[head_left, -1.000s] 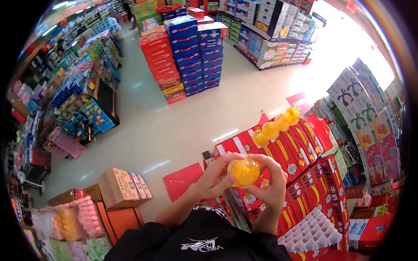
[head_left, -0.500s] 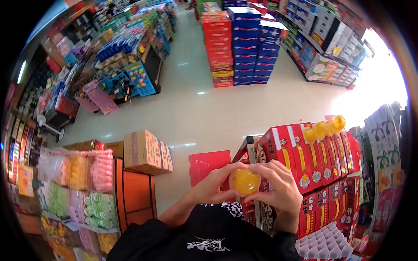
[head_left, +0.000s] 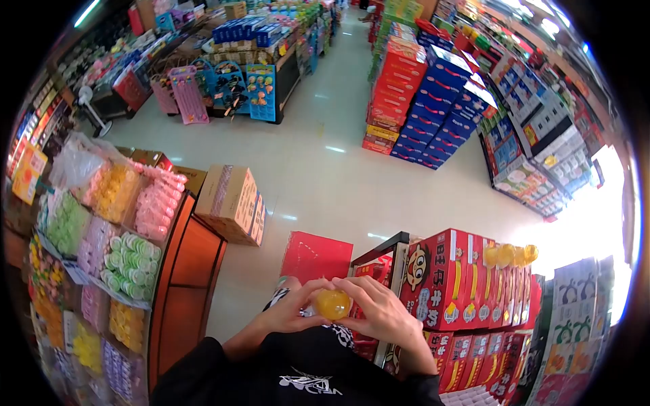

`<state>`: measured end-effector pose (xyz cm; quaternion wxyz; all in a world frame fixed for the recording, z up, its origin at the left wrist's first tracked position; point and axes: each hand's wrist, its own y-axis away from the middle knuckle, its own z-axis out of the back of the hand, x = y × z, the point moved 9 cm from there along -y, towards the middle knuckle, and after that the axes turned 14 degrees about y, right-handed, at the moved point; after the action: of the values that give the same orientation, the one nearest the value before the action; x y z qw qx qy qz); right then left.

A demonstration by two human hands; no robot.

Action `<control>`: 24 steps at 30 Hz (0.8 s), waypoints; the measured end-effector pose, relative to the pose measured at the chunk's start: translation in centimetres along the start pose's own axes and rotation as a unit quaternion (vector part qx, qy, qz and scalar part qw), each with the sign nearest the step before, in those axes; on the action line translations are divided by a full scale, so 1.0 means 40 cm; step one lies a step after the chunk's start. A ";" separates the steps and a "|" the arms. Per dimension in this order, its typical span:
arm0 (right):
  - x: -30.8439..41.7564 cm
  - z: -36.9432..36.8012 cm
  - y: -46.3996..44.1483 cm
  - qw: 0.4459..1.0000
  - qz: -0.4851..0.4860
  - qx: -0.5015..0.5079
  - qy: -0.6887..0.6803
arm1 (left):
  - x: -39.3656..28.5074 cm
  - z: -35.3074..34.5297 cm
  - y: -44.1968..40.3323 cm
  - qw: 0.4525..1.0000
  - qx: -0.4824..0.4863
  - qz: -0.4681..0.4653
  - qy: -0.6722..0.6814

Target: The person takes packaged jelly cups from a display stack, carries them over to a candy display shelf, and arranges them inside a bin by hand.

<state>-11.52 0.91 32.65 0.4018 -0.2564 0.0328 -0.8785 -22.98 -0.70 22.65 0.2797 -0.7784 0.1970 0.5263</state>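
A round, shiny, see-through yellow container [head_left: 332, 305] sits between my two hands in front of my chest. I cannot make out exactly what kind it is. My left hand [head_left: 290, 312] is closed on its left side, fingers curved along the upper edge. On the right, my right hand [head_left: 380, 312] grips it with thumb below and fingers above. Several similar yellow containers [head_left: 509, 255] stand in a row on the red milk cartons [head_left: 443, 287] to the right.
A shelf of bagged sweets [head_left: 132, 260] and a cardboard box [head_left: 230, 199] stand at left. On the floor ahead lies a red box [head_left: 315, 254]. Stacked blue boxes [head_left: 437, 101] rise farther off. An egg-tray-like piece [head_left: 470, 397] shows at bottom right.
My view has turned and tilted, so the shelves and boxes sit differently. Both hands still hold the yellow container, which appears lower and farther left in view.
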 end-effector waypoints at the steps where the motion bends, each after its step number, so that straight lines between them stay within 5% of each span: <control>1: 0.007 -0.014 -0.008 1.000 0.000 0.002 -0.005 | -0.002 0.012 0.019 1.000 -0.023 -0.005 0.016; 6: 0.085 -0.073 -0.044 1.000 0.004 0.011 0.023 | 0.011 0.057 0.091 0.993 -0.059 -0.034 0.093; 9: 0.114 -0.100 -0.050 0.999 -0.018 -0.045 0.017 | 0.058 0.099 0.132 0.994 -0.070 0.025 0.080; 17: 0.165 -0.292 -0.056 0.971 -0.198 -0.061 -0.122 | -0.069 0.167 0.286 0.993 -0.092 0.075 -0.015; 24: 0.310 -0.417 -0.124 0.976 -0.150 0.008 -0.156 | -0.113 0.218 0.499 0.986 -0.155 0.037 -0.042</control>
<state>-29.65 -7.19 24.78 0.2673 -0.3893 -0.0762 -0.8782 -42.84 -10.32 19.77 0.1446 -0.7818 0.1298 0.5925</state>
